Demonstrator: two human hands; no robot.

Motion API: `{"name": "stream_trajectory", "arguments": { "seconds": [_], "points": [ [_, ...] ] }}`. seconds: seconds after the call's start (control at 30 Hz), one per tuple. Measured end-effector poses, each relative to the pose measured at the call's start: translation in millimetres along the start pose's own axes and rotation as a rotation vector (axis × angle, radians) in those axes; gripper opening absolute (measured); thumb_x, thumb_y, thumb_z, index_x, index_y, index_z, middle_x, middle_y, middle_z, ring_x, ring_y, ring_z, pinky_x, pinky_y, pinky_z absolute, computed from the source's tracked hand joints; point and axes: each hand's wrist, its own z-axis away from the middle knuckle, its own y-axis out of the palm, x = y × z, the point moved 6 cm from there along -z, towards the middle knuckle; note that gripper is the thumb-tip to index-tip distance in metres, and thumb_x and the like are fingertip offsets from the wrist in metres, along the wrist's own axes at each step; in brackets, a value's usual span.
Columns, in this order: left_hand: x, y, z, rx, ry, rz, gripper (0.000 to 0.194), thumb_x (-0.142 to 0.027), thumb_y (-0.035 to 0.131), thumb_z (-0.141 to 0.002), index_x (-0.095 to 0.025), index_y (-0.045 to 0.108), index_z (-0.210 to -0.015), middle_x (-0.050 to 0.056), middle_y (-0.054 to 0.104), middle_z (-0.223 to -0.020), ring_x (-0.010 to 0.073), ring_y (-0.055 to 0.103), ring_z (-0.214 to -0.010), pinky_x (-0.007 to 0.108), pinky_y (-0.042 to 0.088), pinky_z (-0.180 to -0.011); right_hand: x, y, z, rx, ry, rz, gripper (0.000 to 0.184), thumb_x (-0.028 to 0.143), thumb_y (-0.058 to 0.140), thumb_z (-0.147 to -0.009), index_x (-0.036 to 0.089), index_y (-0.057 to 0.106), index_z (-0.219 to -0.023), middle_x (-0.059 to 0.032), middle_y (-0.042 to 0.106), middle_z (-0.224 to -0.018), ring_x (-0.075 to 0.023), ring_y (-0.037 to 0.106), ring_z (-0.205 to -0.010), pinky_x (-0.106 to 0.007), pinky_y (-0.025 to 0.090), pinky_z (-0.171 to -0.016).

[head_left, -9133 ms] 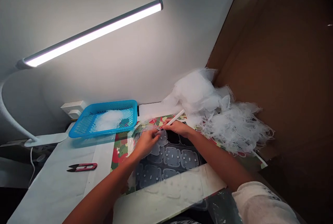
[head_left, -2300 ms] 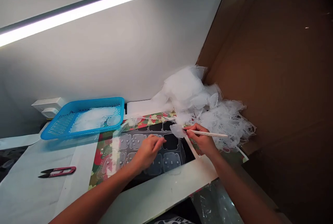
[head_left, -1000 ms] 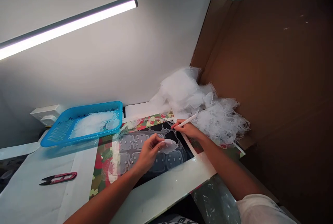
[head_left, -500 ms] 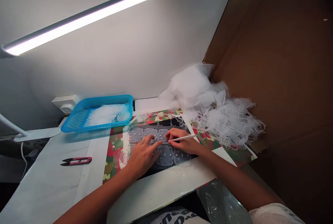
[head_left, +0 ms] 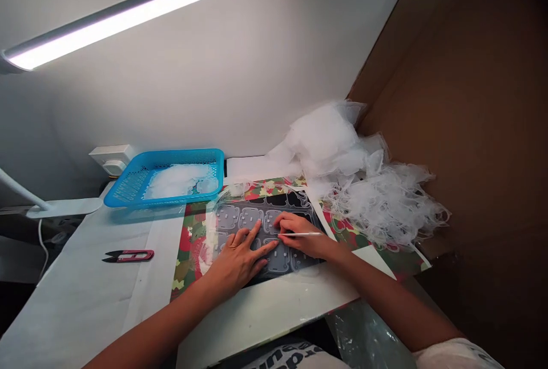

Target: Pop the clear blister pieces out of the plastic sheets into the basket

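A translucent sheet of rounded-square moulded pieces [head_left: 278, 259] lies on a black surface in front of me. My left hand [head_left: 240, 257] rests on it with fingers spread, the index and thumb side pressing near the middle. In my right hand [head_left: 302, 235], a thin white stick-like tool [head_left: 310, 234] is pinched, its tip down at the sheet close to my left fingertips. What kind of tool it is I cannot make out. At the sheet's far edge, some pieces are gone and black shows through the outlines.
A blue basket [head_left: 124, 186] holds translucent pieces [head_left: 180, 179]. Red-handled thread snips [head_left: 128, 256] lie on the left. A heap of clear trimmings [head_left: 381, 203] is piled at the right, beside a cardboard panel [head_left: 462, 100]. A bright tube lamp [head_left: 149, 12] hangs above.
The view has shifted slightly. My left fingers have spread and stretched further over the sheet, and the white tool in my right hand has tilted to nearly level.
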Motion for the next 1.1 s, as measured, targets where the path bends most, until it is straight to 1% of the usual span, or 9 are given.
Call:
{"name": "stream_trajectory", "arguments": {
  "seconds": [0.13, 0.27, 0.47, 0.63, 0.73, 0.8, 0.93, 1.0, 1.1],
  "points": [
    [-2, 0.5, 1, 0.019, 0.006, -0.016, 0.049, -0.037, 0.042, -0.099, -0.048, 0.034, -0.146, 0.011, 0.025, -0.158, 0.0359, 0.046, -0.121, 0.049, 0.043, -0.092, -1, 6, 5, -0.028, -0.048, 0.085, 0.012, 0.018, 0.053, -0.092, 0.019, 0.058, -0.081, -0.0093, 0.062, -0.114, -0.0199, 0.061, -0.102, -0.033, 0.049, -0.088],
    [-1, 4.0, 3, -0.002, 0.002, -0.027, 0.051, -0.035, 0.041, -0.100, -0.049, 0.031, -0.147, 0.011, 0.020, -0.160, 0.0365, 0.045, -0.122, 0.050, 0.042, -0.094, -1, 11, 2, -0.098, -0.099, 0.160, 0.015, 0.021, 0.046, -0.094, 0.020, 0.062, -0.095, -0.0085, 0.069, -0.101, -0.0218, 0.062, -0.100, -0.035, 0.049, -0.090],
    [0, 3.9, 6, -0.025, 0.010, 0.018, 0.048, -0.036, 0.042, -0.099, -0.049, 0.036, -0.145, 0.005, 0.015, -0.162, 0.0350, 0.044, -0.124, 0.047, 0.041, -0.095, -57, -50, 13, -0.523, 0.384, 0.041, 0.016, 0.031, 0.052, -0.089, 0.021, 0.062, -0.080, -0.0015, 0.072, -0.086, -0.0162, 0.061, -0.070, -0.027, 0.044, -0.065],
    [3, -5.3, 4, -0.023, -0.005, 0.111, 0.042, -0.042, 0.045, -0.097, -0.045, 0.049, -0.139, 0.009, 0.030, -0.158, 0.0362, 0.047, -0.119, 0.050, 0.042, -0.092, -85, -82, 33, -0.703, 0.464, -0.125, 0.025, 0.040, 0.059, -0.082, 0.021, 0.054, -0.066, -0.0016, 0.067, -0.072, -0.0184, 0.058, -0.070, -0.028, 0.042, -0.066],
    [13, -19.6, -12, -0.014, -0.050, 0.327, 0.043, -0.056, 0.048, -0.092, -0.036, 0.065, -0.125, 0.011, 0.050, -0.145, 0.0328, 0.054, -0.110, 0.045, 0.045, -0.088, -75, -79, 38, -0.705, 0.458, -0.241, 0.027, 0.042, 0.061, -0.081, 0.021, 0.054, -0.067, -0.0027, 0.069, -0.078, -0.0192, 0.059, -0.073, -0.029, 0.044, -0.068],
    [27, -27.1, -33, -0.006, -0.190, 0.602, 0.052, -0.062, 0.043, -0.091, -0.026, 0.075, -0.108, 0.013, 0.069, -0.119, 0.0272, 0.061, -0.093, 0.037, 0.047, -0.079, -56, -73, 37, -0.672, 0.419, -0.277, 0.025, 0.041, 0.061, -0.083, 0.021, 0.055, -0.069, -0.0037, 0.072, -0.087, -0.0196, 0.061, -0.078, -0.030, 0.045, -0.072],
    [43, -13.3, -73, 0.168, -0.498, 1.207, 0.081, -0.072, 0.023, -0.089, -0.012, 0.076, -0.083, 0.014, 0.075, -0.076, 0.0156, 0.053, -0.048, 0.027, 0.037, -0.049, -7, -55, 26, -0.466, 0.310, -0.271, 0.019, 0.036, 0.060, -0.086, 0.021, 0.060, -0.074, -0.0037, 0.073, -0.097, -0.0197, 0.063, -0.084, -0.032, 0.045, -0.079],
    [40, -2.5, -87, 0.249, -0.510, 1.285, 0.077, -0.074, 0.030, -0.086, -0.011, 0.075, -0.084, 0.013, 0.075, -0.075, 0.0119, 0.043, -0.040, 0.025, 0.029, -0.043, 8, -44, 19, -0.330, 0.289, -0.279, 0.018, 0.035, 0.059, -0.087, 0.021, 0.061, -0.076, -0.0036, 0.073, -0.097, -0.0188, 0.063, -0.082, -0.031, 0.045, -0.075],
    [38, 8.3, -94, 0.191, -0.474, 1.218, 0.051, -0.062, 0.059, -0.077, -0.012, 0.072, -0.080, 0.008, 0.074, -0.073, 0.0106, 0.044, -0.043, 0.023, 0.028, -0.045, 6, -40, 7, -0.254, 0.279, -0.378, 0.018, 0.033, 0.059, -0.087, 0.020, 0.058, -0.074, -0.0045, 0.072, -0.102, -0.0188, 0.063, -0.087, -0.032, 0.045, -0.079]
  ]
}}
